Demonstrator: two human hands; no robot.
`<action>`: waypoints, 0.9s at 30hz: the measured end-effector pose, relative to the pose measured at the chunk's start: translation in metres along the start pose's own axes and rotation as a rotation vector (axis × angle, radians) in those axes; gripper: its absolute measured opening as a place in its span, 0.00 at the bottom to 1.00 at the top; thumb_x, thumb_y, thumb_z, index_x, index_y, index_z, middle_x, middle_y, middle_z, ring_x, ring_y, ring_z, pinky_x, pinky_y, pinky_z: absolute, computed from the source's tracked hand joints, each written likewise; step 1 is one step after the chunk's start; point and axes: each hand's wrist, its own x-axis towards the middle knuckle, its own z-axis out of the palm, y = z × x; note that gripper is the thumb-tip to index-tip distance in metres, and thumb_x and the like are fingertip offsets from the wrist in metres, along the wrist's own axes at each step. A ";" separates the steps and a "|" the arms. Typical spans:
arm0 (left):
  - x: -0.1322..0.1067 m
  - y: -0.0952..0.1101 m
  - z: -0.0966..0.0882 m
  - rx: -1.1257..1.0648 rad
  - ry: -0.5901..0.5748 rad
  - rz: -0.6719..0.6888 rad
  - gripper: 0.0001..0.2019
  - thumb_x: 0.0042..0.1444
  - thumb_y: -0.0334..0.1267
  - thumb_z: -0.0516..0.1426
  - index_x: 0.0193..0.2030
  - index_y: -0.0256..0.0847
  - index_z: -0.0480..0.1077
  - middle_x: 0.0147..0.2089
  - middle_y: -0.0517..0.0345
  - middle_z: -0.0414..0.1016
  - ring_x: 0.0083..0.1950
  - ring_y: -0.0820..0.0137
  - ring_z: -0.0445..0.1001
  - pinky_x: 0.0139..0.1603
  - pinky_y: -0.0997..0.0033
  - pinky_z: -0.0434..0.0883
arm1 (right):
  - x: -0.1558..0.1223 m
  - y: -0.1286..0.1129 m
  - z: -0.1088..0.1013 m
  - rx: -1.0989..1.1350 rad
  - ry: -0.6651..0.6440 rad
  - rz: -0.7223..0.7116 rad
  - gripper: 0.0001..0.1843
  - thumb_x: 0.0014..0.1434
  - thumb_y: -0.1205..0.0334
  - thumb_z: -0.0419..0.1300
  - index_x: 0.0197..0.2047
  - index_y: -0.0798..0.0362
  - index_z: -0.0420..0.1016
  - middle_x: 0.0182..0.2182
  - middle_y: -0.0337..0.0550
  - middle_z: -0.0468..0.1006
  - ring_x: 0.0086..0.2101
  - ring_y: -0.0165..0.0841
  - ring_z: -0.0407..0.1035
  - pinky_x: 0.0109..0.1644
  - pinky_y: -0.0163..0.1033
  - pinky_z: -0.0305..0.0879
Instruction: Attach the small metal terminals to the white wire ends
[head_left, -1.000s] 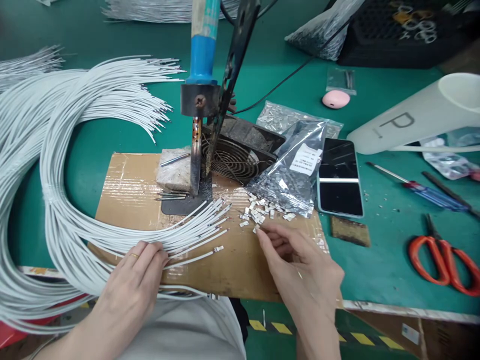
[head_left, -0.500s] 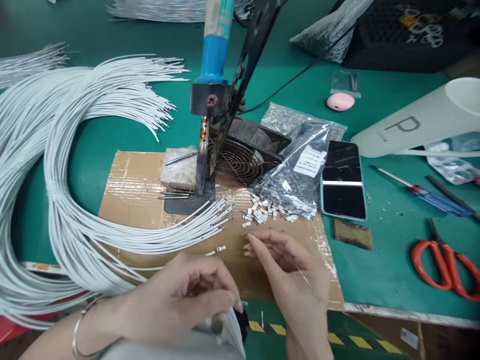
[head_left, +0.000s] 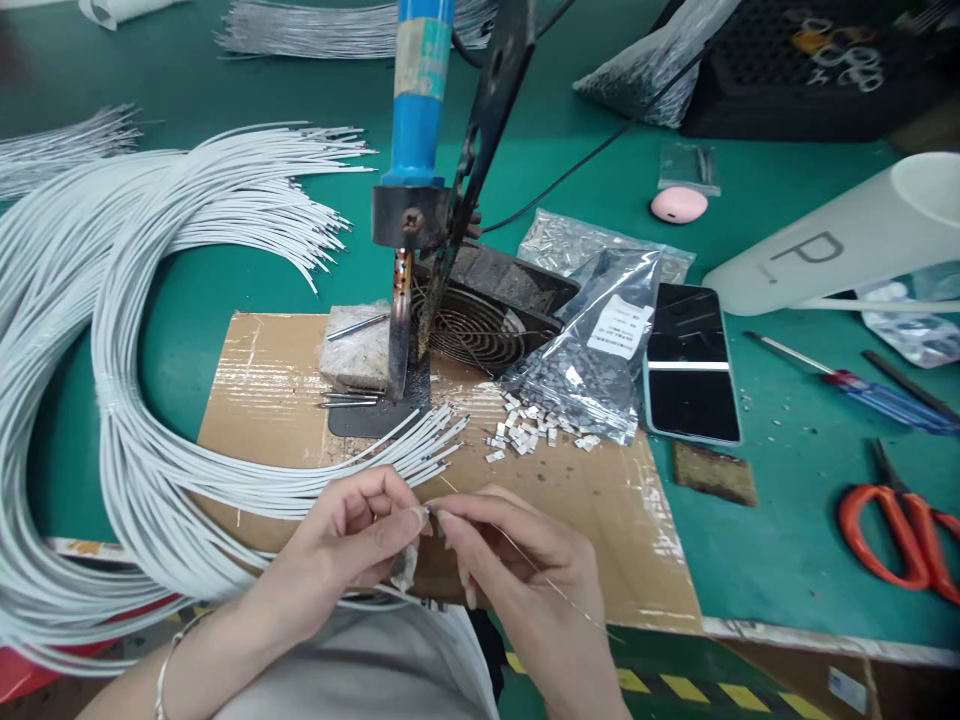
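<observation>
Head camera shows both bare hands meeting over the cardboard's [head_left: 600,520] near edge, which lies at the front edge of the green counter [head_left: 795,540]. The left hand [head_left: 352,540] and right hand [head_left: 517,575] have their fingers pinched together at the tips around a small dark piece [head_left: 429,511]; too little of it shows to tell what it is. A thin wire [head_left: 555,588] runs slantwise across the right hand, and a pale scrap [head_left: 405,568] hangs just below the left fingers.

The piece looks easy to lose: a slack pinch on either side could let it slip over the front edge and down to the floor. The wire's loose end could snag or tug if the right wrist turns. Behind the hands, the soldering iron [head_left: 420,140] stands tip-down over the cardboard's far side; if hot, it could burn knuckles that stray too far forward. Nearby cable ends [head_left: 435,447] and loose terminals [head_left: 523,436] might be scattered by a careless sleeve.
</observation>
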 end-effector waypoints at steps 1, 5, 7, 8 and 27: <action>0.000 -0.001 0.000 0.005 -0.003 0.011 0.18 0.61 0.49 0.66 0.31 0.38 0.69 0.24 0.67 0.61 0.22 0.80 0.48 0.20 0.78 0.45 | 0.000 -0.001 0.001 0.002 -0.005 0.000 0.06 0.59 0.63 0.69 0.34 0.42 0.89 0.26 0.35 0.75 0.20 0.22 0.62 0.21 0.29 0.56; 0.000 -0.005 -0.002 0.024 -0.023 0.033 0.18 0.63 0.49 0.65 0.31 0.39 0.68 0.23 0.69 0.59 0.22 0.80 0.46 0.20 0.78 0.44 | 0.001 -0.003 0.002 0.023 -0.023 0.001 0.06 0.59 0.63 0.69 0.35 0.42 0.89 0.25 0.36 0.74 0.21 0.23 0.62 0.20 0.29 0.55; -0.002 -0.006 -0.003 0.037 -0.024 0.022 0.18 0.62 0.49 0.65 0.31 0.39 0.69 0.23 0.68 0.60 0.22 0.80 0.46 0.20 0.77 0.44 | 0.001 -0.004 0.001 0.039 -0.031 0.015 0.06 0.59 0.62 0.69 0.34 0.43 0.89 0.25 0.36 0.74 0.20 0.22 0.61 0.20 0.29 0.55; -0.002 -0.006 -0.003 0.046 -0.022 0.015 0.17 0.63 0.49 0.65 0.32 0.38 0.69 0.24 0.68 0.60 0.22 0.79 0.47 0.20 0.77 0.44 | 0.001 -0.004 0.001 0.050 -0.037 0.026 0.05 0.59 0.62 0.69 0.34 0.43 0.89 0.25 0.36 0.74 0.19 0.22 0.60 0.20 0.29 0.55; -0.009 -0.002 -0.008 0.267 -0.040 0.059 0.17 0.66 0.49 0.62 0.34 0.37 0.75 0.28 0.61 0.68 0.29 0.74 0.58 0.29 0.72 0.51 | 0.006 0.006 -0.015 0.097 -0.241 -0.098 0.06 0.61 0.65 0.70 0.38 0.44 0.90 0.28 0.42 0.82 0.21 0.25 0.70 0.22 0.28 0.65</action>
